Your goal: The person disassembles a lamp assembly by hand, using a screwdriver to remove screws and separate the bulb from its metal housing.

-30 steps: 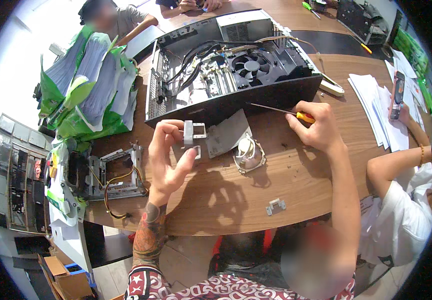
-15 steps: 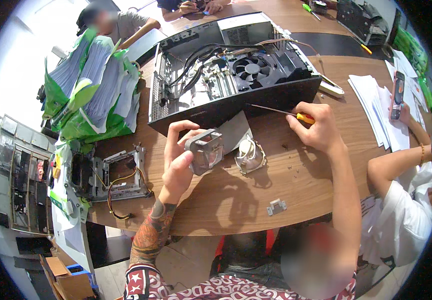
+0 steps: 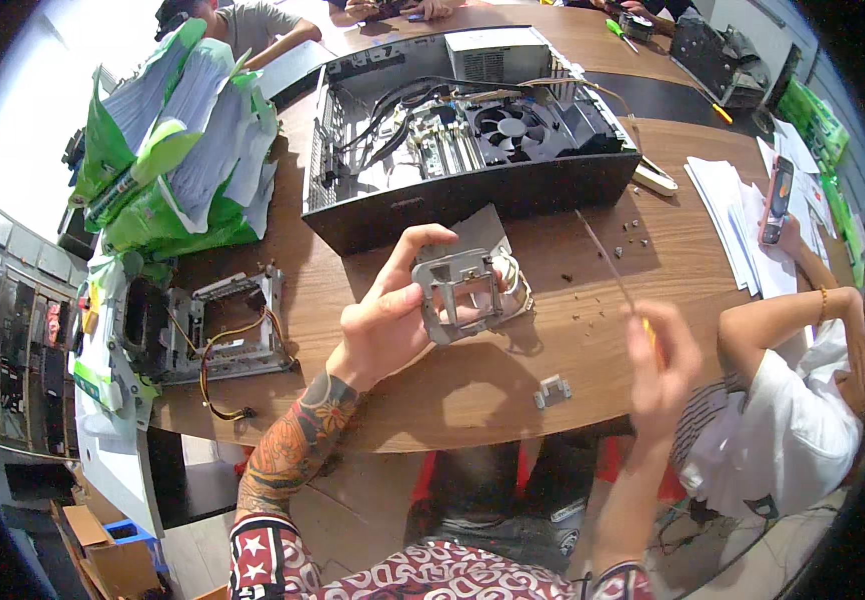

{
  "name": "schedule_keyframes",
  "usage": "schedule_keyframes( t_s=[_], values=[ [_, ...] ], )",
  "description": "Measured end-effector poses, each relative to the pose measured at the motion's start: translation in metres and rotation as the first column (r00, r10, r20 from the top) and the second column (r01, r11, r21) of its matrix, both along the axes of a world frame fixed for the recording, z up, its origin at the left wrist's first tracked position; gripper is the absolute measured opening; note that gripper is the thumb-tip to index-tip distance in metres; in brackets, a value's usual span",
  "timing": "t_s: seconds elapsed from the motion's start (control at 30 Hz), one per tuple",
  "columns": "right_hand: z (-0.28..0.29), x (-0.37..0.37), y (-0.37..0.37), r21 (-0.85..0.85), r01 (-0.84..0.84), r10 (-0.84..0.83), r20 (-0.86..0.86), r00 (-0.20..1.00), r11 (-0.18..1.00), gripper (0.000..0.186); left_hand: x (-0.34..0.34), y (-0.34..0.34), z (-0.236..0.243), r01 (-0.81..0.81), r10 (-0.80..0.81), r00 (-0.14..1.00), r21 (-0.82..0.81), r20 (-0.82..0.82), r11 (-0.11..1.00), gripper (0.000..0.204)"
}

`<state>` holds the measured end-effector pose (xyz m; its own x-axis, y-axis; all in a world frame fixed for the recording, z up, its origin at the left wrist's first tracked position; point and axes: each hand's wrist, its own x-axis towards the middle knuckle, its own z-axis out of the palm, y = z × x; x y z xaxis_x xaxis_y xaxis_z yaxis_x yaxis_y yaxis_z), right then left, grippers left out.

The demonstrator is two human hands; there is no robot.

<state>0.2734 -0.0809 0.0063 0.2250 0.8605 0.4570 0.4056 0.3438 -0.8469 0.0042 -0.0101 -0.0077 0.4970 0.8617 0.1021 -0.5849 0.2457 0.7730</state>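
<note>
My left hand point(image 3: 390, 318) is closed around a grey metal bracket point(image 3: 431, 300) with an open middle, held above the table. Just behind it, partly hidden, sits a round whitish part with wires point(image 3: 519, 283), near a flat grey piece point(image 3: 483, 232). My right hand point(image 3: 661, 365), smeared by motion, grips a screwdriver point(image 3: 611, 262) by its yellow-orange handle, the thin shaft pointing up and away toward the computer case. Beyond both hands lies the opened black computer case point(image 3: 473, 185), with a fan point(image 3: 511, 132) and cables inside. A small metal clip-like piece point(image 3: 554, 392) rests near the front edge.
Loose screws point(image 3: 621, 252) are scattered right of centre. On the left lie a metal frame with wires point(image 3: 228, 330) and tall paper packs in green wrapping point(image 3: 188, 150). Paper sheets point(image 3: 723, 220) and a person holding a phone point(image 3: 778, 200) are at the right. Others sit across the table.
My right hand has pulled back toward me with the screwdriver, whose tip has swung away from the case. My left hand has shifted slightly right and turned the bracket flatter to view.
</note>
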Motion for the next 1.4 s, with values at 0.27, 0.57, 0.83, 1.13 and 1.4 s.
schedule_keyframes(
  t_s=[0.27, 0.57, 0.83, 1.13, 1.4],
  values=[
    [-0.020, -0.042, -0.065, -0.034, -0.007, 0.006, -0.038, 0.999, 0.999, 0.021, 0.000, 0.002, -0.005, 0.140, -0.135, 0.983, -0.034, 0.123, 0.990, 0.068],
    [-0.033, -0.070, -0.070, 0.016, -0.111, 0.111, 0.003, 0.994, 0.994, 0.027, 0.001, 0.001, -0.004, 0.161, -0.150, 0.970, -0.048, 0.190, 0.986, 0.067],
    [-0.034, -0.077, -0.064, 0.153, -0.130, 0.119, 0.079, 0.990, 0.980, 0.027, 0.001, 0.000, -0.003, 0.101, -0.096, 0.989, -0.044, 0.114, 0.994, 0.071],
    [-0.036, -0.082, -0.066, 0.142, -0.104, 0.096, 0.061, 0.994, 0.984, 0.027, -0.001, 0.002, -0.007, 0.154, -0.143, 0.970, -0.041, 0.196, 0.987, 0.061],
    [-0.038, -0.082, -0.066, 0.131, -0.136, 0.128, 0.068, 0.989, 0.982, 0.028, -0.009, 0.005, -0.015, 0.171, -0.167, 0.968, -0.010, 0.190, 0.985, 0.049]
  ],
)
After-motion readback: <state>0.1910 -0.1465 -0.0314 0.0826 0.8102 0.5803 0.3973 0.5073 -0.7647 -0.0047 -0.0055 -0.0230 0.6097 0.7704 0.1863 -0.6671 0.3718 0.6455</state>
